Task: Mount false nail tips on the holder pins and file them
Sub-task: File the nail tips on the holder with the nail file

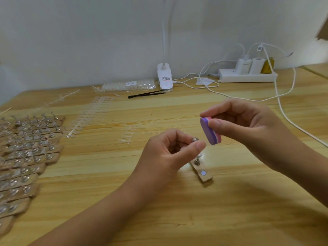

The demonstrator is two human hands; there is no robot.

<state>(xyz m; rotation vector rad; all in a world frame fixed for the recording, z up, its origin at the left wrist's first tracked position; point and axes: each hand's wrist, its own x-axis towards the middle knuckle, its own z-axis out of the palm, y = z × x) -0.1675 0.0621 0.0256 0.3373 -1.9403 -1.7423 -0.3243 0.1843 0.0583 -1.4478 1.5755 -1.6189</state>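
Observation:
My left hand (170, 150) pinches a metal holder pin (195, 139) between thumb and fingers, just above the table; any nail tip on it is hidden. My right hand (243, 121) pinches a small purple, white and pink buffer block (210, 131), held tilted right beside the pin head. Below them a wooden holder base (201, 171) lies on the table with another metal pin (197, 161) standing in it. Strips of clear false nail tips (88, 116) lie to the left, and a few loose tips (126, 137) sit near my left hand.
Several wooden holder bases with mounted pins (26, 148) cover the table's left side. At the back are a bag of nail tips (129, 85), a black tool (147, 94), a white clip lamp (165, 77) and a power strip (247, 75) with white cables (284, 110) trailing right.

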